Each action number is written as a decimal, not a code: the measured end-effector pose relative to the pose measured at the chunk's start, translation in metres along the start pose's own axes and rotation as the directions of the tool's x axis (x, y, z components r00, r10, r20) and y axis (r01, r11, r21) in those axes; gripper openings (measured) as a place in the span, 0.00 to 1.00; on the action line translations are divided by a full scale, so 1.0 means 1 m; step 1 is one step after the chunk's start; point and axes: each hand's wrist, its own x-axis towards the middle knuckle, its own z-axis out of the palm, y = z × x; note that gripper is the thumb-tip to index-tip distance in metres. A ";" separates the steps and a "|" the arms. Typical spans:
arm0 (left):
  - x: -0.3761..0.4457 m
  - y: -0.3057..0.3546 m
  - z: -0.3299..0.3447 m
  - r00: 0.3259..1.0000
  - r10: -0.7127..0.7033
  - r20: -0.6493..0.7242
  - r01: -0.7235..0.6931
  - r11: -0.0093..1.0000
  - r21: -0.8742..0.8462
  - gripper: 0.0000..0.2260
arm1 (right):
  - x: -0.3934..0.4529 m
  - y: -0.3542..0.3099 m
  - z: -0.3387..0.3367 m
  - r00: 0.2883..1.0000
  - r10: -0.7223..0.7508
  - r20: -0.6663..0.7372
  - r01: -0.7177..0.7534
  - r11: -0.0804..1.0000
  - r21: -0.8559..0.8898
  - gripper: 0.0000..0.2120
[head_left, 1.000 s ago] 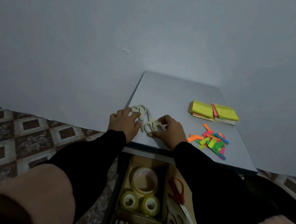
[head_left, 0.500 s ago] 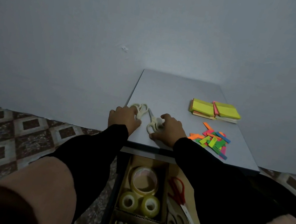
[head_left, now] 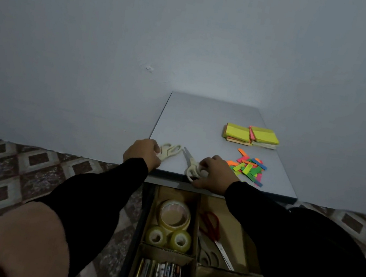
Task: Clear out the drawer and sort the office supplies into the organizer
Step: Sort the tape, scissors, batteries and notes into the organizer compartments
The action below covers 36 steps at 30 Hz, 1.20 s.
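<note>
Nearest me, the cardboard organizer (head_left: 192,256) held tape rolls (head_left: 175,213) and batteries (head_left: 159,276). At the grey table's (head_left: 204,117) near edge, my left hand (head_left: 142,153) and right hand (head_left: 213,174) each gripped cream scissors (head_left: 190,166). Beyond stood a bare wall (head_left: 147,25), tiled floor (head_left: 1,157) left.

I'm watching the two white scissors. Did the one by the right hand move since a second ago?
Yes. The right-hand scissors slid away from the other scissors, toward the table's near edge, gripped by the right hand.
</note>
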 end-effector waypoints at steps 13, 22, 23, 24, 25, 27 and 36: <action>-0.107 -0.016 0.017 0.957 0.286 0.060 -0.268 0.940 -0.211 0.14 | -0.101 0.050 0.001 0.998 -0.066 -0.009 0.066 0.998 0.004 0.32; -0.137 -0.024 0.050 0.949 0.263 0.174 -0.232 0.956 -0.181 0.06 | -0.124 0.099 0.032 0.992 0.077 0.095 -0.070 0.995 -0.072 0.31; -0.138 -0.024 0.053 0.949 0.255 0.187 -0.224 0.959 -0.174 0.06 | -0.123 0.102 0.037 0.991 0.095 0.098 -0.089 0.994 -0.065 0.32; -0.137 -0.024 0.056 0.947 0.249 0.200 -0.220 0.962 -0.160 0.07 | -0.121 0.105 0.042 0.989 0.112 0.099 -0.106 0.993 -0.055 0.32; -0.136 -0.025 0.058 0.946 0.246 0.211 -0.219 0.965 -0.143 0.07 | -0.119 0.107 0.047 0.987 0.129 0.100 -0.125 0.991 -0.047 0.32; -0.132 -0.027 0.062 0.942 0.242 0.232 -0.215 0.967 -0.135 0.08 | -0.112 0.109 0.058 0.981 0.166 0.099 -0.164 0.986 -0.035 0.33; -0.121 -0.037 0.077 0.937 0.279 0.213 -0.253 0.957 -0.139 0.12 | -0.078 0.112 0.104 0.954 0.268 0.132 -0.264 0.963 -0.048 0.36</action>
